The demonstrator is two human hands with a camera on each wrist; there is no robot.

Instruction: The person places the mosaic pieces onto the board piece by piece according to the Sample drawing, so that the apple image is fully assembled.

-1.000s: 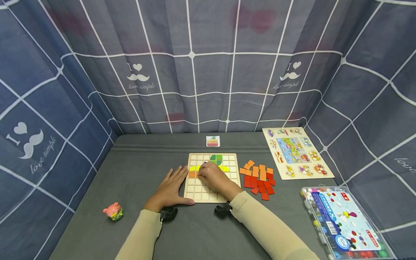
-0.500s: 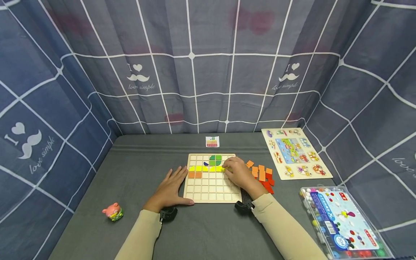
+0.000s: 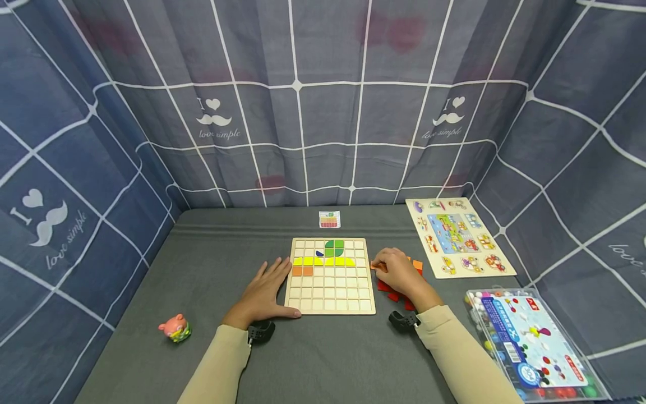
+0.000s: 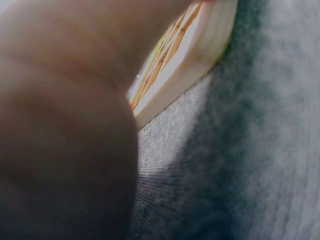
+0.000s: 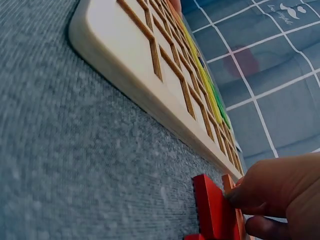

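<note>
My left hand point(image 3: 264, 294) lies with fingers spread along the left edge of a wooden grid board point(image 3: 330, 297). On the board, a row of yellow pieces point(image 3: 328, 261) runs below green pieces point(image 3: 334, 248) and a small blue piece point(image 3: 319, 253). Orange squares point(image 3: 303, 271) fill cells beneath the yellow row at the left. Just right of the board, my right hand point(image 3: 402, 276) bends over the loose tiles and pinches an orange tile point(image 5: 228, 183), seen in the right wrist view beside a red tile point(image 5: 212, 207). The hand hides much of the pile.
A small printed card point(image 3: 330, 219) lies behind the board. To the right are a wooden picture puzzle point(image 3: 456, 238) and a clear plastic case point(image 3: 537, 342) of coloured balls. A pink figurine point(image 3: 176, 328) stands at the left. Checked curtains point(image 3: 323, 112) surround the table.
My right hand has moved rightward from the board's yellow row, past its right edge, to the loose tiles, where it now pinches an orange one. The left hand has stayed put.
</note>
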